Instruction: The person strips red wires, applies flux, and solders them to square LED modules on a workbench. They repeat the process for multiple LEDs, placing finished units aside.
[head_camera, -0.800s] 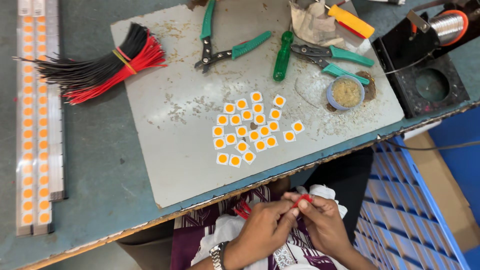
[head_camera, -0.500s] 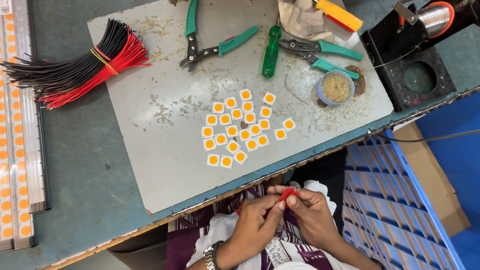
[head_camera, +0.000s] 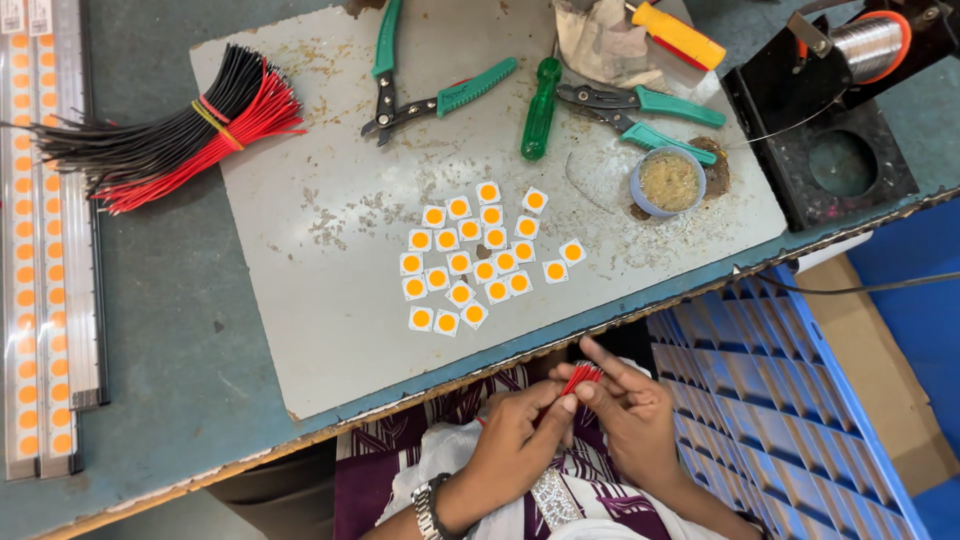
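Below the table edge, over my lap, my left hand (head_camera: 515, 443) and my right hand (head_camera: 628, 410) meet on a small bunch of short red wires (head_camera: 579, 378). Both hands pinch it, fingertips touching. On the grey metal sheet (head_camera: 330, 330) above them lies a cluster of several small white square chips with orange round centres (head_camera: 470, 260).
A tied bundle of black and red wires (head_camera: 170, 135) lies at the upper left. Green-handled cutters (head_camera: 420, 85), a green screwdriver (head_camera: 540, 105), pliers (head_camera: 640, 115), a round flux tin (head_camera: 668, 182) and a solder stand (head_camera: 850, 130) line the far side. Chip strips (head_camera: 40, 250) at left; blue crate (head_camera: 790, 420) at right.
The view has shifted, so the table appears further left and lower. My hands stay together over my lap, and the red wires now stick up between the fingertips.
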